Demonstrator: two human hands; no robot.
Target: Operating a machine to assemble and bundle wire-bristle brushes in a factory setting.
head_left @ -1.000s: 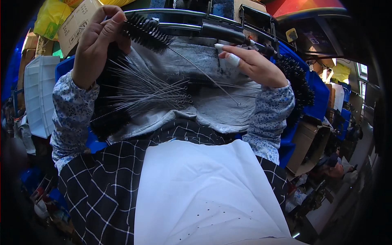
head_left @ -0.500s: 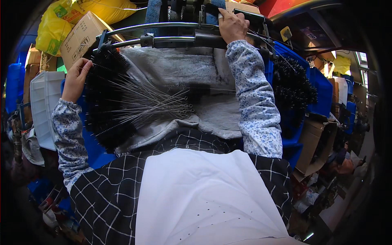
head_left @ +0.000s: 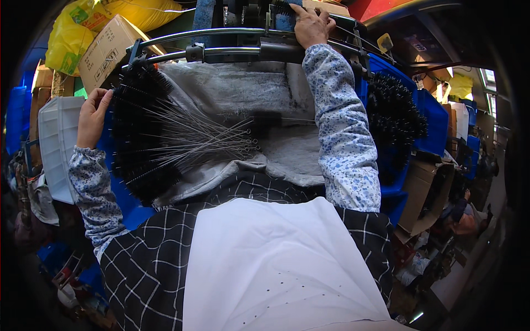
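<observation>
Thumb and fingertips of my left hand [head_left: 93, 120] are pinched at the outer tip of a tube brush, at the edge of a bundle of black tube brushes [head_left: 141, 129]. Their thin wire stems [head_left: 204, 129] fan across my lap and end in small loops. Farther up, my right hand [head_left: 313, 26] is closed at the machine [head_left: 251, 16], its fingertips against a black-bristled brush [head_left: 281, 9]. A thin wire runs from that hand toward the right. The hand partly covers what it grips.
Two metal rails [head_left: 232, 52] cross in front of the machine. More black brushes [head_left: 395, 110] lie in a blue bin [head_left: 433, 124] at right. A grey cloth [head_left: 237, 83] covers my lap. Cartons [head_left: 105, 52], yellow bags [head_left: 69, 41] and a white bin [head_left: 58, 143] stand left.
My left hand has shifted slightly left and down, still pinched at the bundle's edge. The right hand has moved slightly up, and the wire beside it now lies higher.
</observation>
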